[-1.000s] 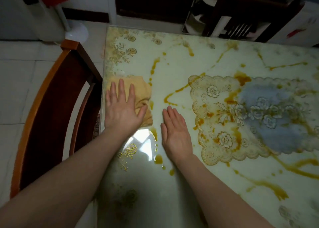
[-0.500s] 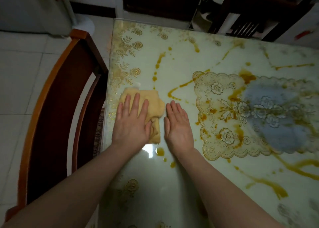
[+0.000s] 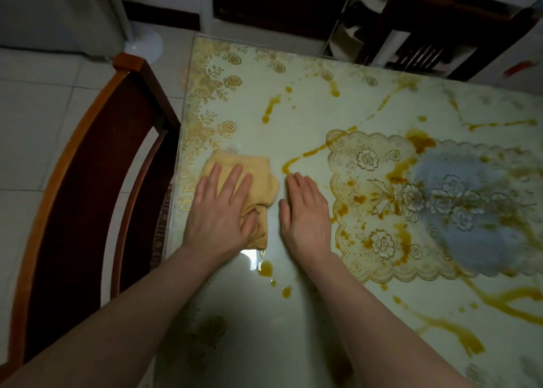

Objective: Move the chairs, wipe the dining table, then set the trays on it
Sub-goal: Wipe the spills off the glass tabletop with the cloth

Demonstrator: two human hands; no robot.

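Note:
The dining table (image 3: 293, 314) has a glossy pale top with gold flower print and is streaked with yellow-brown spills (image 3: 446, 326). My left hand (image 3: 219, 214) lies flat, fingers spread, pressing a folded yellow cloth (image 3: 261, 179) onto the table near its left edge. My right hand (image 3: 307, 214) rests palm down on the bare tabletop just right of the cloth, holding nothing. A wooden chair (image 3: 79, 199) stands against the table's left edge. No trays are in view.
A lace-patterned mat (image 3: 390, 211) with a blue-grey patch lies under the glass to the right. Another dark wooden chair (image 3: 440, 26) stands beyond the far edge. A white fan base (image 3: 144, 46) sits on the tiled floor at the far left.
My left hand slid the cloth right and towards me, close beside my right hand. My right hand stayed flat in about the same spot.

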